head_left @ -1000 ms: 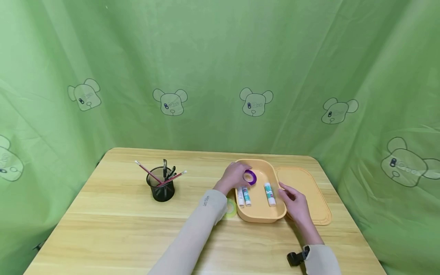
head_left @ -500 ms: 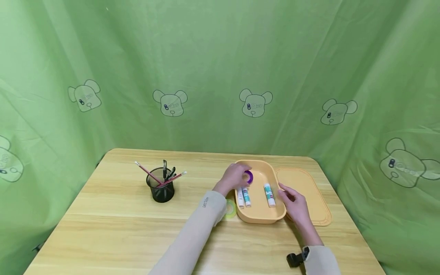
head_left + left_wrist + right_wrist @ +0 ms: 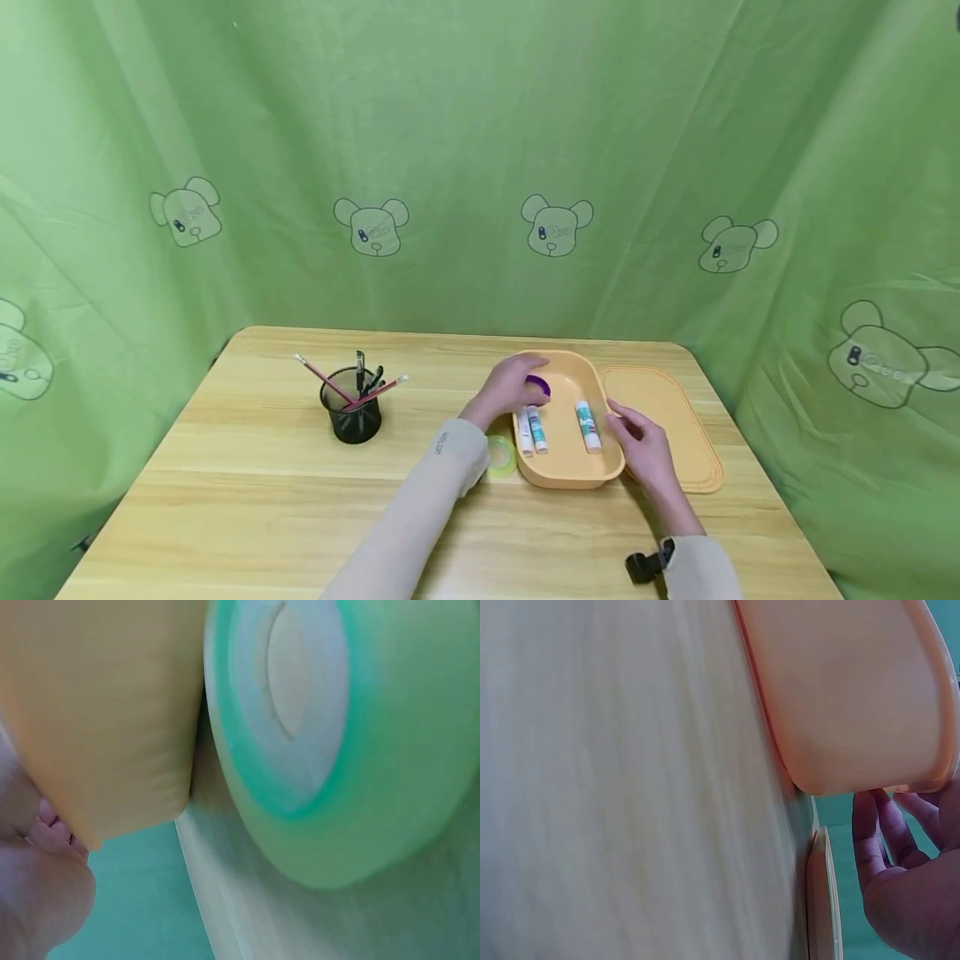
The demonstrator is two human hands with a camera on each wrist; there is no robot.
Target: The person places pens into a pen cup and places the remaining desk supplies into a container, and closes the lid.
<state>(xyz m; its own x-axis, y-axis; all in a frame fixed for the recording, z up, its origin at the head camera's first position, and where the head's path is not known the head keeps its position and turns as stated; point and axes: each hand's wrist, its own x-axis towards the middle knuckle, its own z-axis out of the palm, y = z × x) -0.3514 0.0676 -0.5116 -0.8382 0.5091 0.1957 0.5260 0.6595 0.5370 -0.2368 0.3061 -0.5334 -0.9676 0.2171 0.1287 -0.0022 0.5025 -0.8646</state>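
Over the left side of a pale orange plastic box (image 3: 573, 482), my left hand (image 3: 506, 387) holds a purple tape roll (image 3: 538, 385) low inside it. The hand hides part of the roll. Two glue sticks (image 3: 537, 429) lie side by side by the box's left wall, and another glue stick (image 3: 588, 427) lies toward the right. My right hand (image 3: 647, 448) grips the box's right rim; in the right wrist view its fingertips (image 3: 866, 806) touch the outer wall. A yellow-green tape roll (image 3: 501, 457) lies on the table against the box's left side.
The box's flat orange lid (image 3: 678, 429) lies on the table to the right, partly behind the right hand. At the left stands a black mesh pen cup (image 3: 355, 419) with pencils and pens. A green curtain (image 3: 465, 125) surrounds the wooden table (image 3: 247, 467).
The purple tape roll has gone lower and tilted flatter in the box, with the left hand moving slightly along with it. The right hand stays at the rim.
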